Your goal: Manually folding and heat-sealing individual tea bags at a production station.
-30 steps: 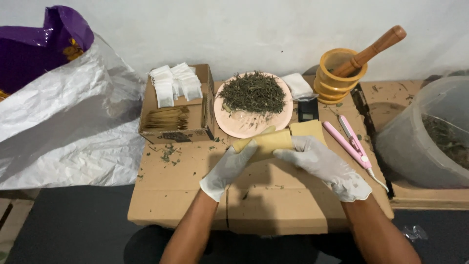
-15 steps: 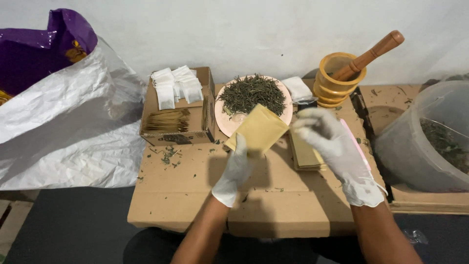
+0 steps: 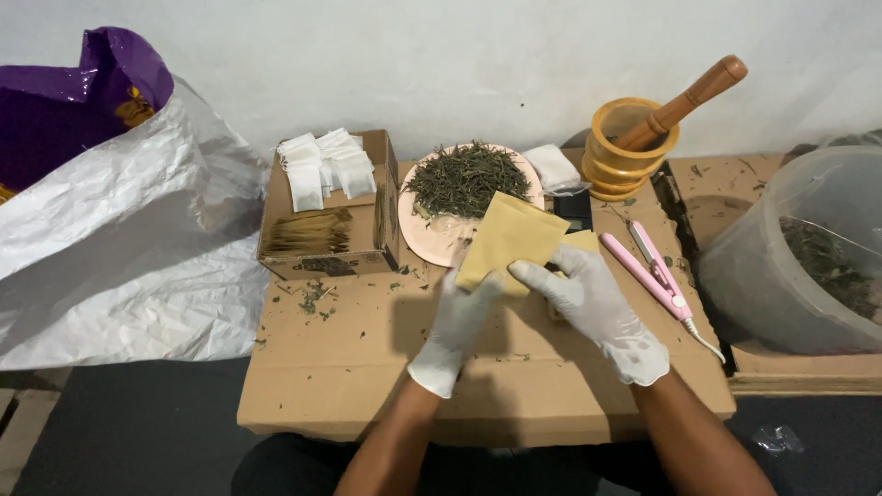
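Two white-gloved hands meet over a flattened cardboard box top (image 3: pixel 367 367), both closed on one tan paper pouch (image 3: pixel 508 241) that is lifted off the surface and tilted, its upper edge lying over the near rim of a pink plate (image 3: pixel 432 243). The left hand (image 3: pixel 459 317) pinches the pouch's lower left corner from beneath, while the right hand (image 3: pixel 588 298) grips its lower right edge, fingers bent over the paper. On the plate sits a heap of dried green leaves (image 3: pixel 464 176). Left of it stands a small open carton (image 3: pixel 317 262) with white sachets (image 3: pixel 326 167) standing at the back and a flat bundle of tan pouches in front. Just beside the right hand lies a pink sealing tool (image 3: pixel 648 268) with a white cord. Behind that is a yellow wooden mortar (image 3: pixel 625 165) with a brown pestle (image 3: pixel 684 99) leaning in it. Far right, a clear plastic tub (image 3: pixel 790 248) holds more leaves; far left, a crumpled white sack (image 3: pixel 119 248) with a purple bag (image 3: pixel 64 115) behind it
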